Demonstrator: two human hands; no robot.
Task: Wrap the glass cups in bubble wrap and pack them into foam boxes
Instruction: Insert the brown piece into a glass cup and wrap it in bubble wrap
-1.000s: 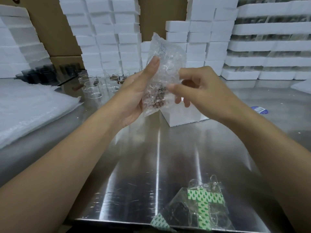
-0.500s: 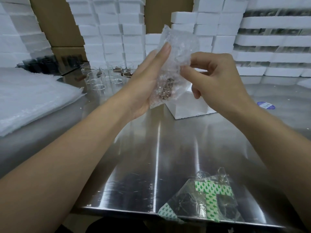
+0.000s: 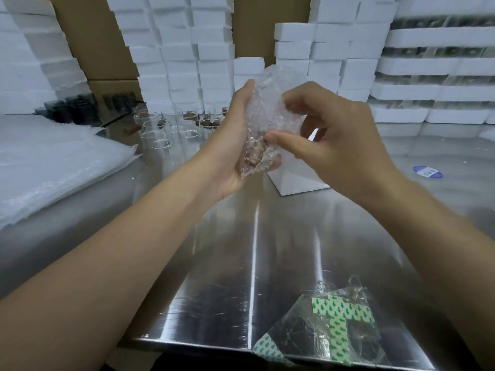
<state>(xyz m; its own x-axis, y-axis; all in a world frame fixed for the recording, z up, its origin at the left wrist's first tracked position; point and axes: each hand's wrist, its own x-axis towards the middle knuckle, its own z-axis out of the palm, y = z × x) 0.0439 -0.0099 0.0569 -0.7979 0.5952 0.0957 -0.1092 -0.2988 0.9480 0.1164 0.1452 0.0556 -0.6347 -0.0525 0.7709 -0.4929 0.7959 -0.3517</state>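
Note:
My left hand (image 3: 230,145) cradles a glass cup wrapped in bubble wrap (image 3: 263,121), held upright above the steel table; a brown patch shows through the wrap near its bottom. My right hand (image 3: 332,135) pinches the wrap's right side, thumb on the lower part and curled fingers near the top. Just behind the hands a white foam box (image 3: 297,178) sits on the table. Several bare glass cups (image 3: 160,132) stand at the back left.
A stack of bubble wrap sheets (image 3: 53,162) lies at left. Stacks of foam boxes (image 3: 187,49) line the back wall. A clear plastic bag with green-printed tape (image 3: 326,328) lies at the table's front edge. A blue sticker (image 3: 427,172) is at right.
The upper part of the wrap has been folded down and gathered closer round the cup. My right fingers moved onto the wrap's top; both hands stayed in about the same place.

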